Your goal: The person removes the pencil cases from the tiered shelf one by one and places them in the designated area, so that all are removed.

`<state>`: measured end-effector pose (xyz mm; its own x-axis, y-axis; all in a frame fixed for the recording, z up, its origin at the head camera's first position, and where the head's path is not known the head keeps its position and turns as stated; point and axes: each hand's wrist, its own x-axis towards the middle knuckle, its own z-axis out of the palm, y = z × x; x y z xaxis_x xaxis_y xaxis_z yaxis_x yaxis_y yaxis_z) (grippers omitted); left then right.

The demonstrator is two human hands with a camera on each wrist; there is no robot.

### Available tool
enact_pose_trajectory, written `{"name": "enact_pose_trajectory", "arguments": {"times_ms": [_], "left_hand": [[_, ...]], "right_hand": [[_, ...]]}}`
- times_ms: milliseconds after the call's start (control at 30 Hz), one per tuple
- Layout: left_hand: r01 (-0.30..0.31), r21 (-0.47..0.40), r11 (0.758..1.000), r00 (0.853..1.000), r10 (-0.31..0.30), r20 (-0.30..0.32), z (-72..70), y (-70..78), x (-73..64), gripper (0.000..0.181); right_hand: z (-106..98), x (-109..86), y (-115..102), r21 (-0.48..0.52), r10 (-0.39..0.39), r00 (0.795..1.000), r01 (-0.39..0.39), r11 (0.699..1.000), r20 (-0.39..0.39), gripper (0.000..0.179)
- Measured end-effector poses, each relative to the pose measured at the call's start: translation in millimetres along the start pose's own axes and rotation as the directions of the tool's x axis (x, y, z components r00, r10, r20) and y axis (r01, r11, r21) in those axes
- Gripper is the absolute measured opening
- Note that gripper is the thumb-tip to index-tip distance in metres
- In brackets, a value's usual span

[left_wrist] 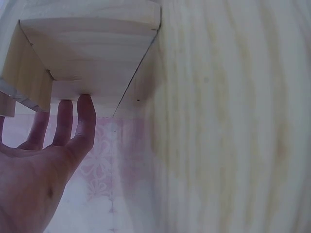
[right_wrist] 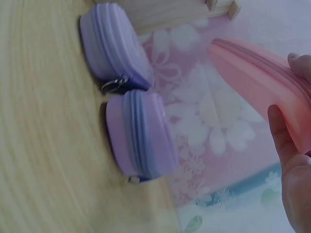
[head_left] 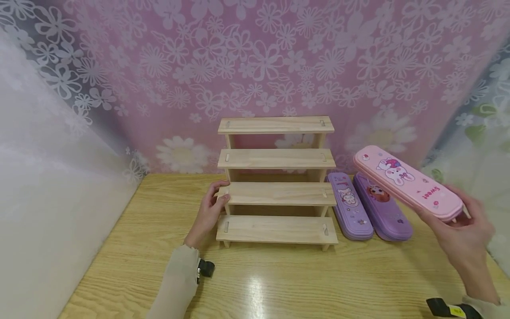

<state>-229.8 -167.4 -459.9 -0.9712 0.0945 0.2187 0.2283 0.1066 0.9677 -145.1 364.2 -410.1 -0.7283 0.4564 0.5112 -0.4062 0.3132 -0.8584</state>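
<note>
A pink zippered pencil case (head_left: 406, 182) with a white rabbit and the word "Sweet" is held up at the right by my right hand (head_left: 464, 230), which grips its near end. In the right wrist view, the thumb and fingers sit on the sides of this case (right_wrist: 262, 82). My left hand (head_left: 210, 208) holds the left end of a board on the four-tier wooden display shelf (head_left: 275, 193), second from the bottom, with the thumb on top. Its fingers (left_wrist: 86, 116) reach under the wood in the left wrist view.
Two purple pencil cases lie side by side right of the shelf: a lighter one (head_left: 350, 206) and a darker one (head_left: 384, 210), both on the wood-grain table (head_left: 255, 274). A pink floral curtain (head_left: 271, 66) hangs behind. White fabric (head_left: 52, 177) borders the left side.
</note>
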Motion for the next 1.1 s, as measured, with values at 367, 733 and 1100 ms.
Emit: {"name": "enact_pose_trajectory", "arguments": {"times_ms": [367,733,1100], "left_hand": [[0.003,0.007,1.0,1.0,-0.003,0.0,0.5,0.0,-1.2,0.035],[0.006,-0.002,1.0,1.0,-0.006,0.003,-0.5,-1.6,-0.4,0.035],[0.01,0.008,1.0,1.0,-0.01,0.001,-1.7,-0.1,0.3,0.036]], "right_hand": [[-25,0.9,20,-0.23,0.126,0.983,-0.154,0.961,-0.132,0.077],[-39,3.0,35,-0.336,0.273,0.937,-0.334,0.881,-0.216,0.075],[-43,0.5,49,-0.502,0.299,0.924,-0.381,0.776,-0.24,0.081]]}}
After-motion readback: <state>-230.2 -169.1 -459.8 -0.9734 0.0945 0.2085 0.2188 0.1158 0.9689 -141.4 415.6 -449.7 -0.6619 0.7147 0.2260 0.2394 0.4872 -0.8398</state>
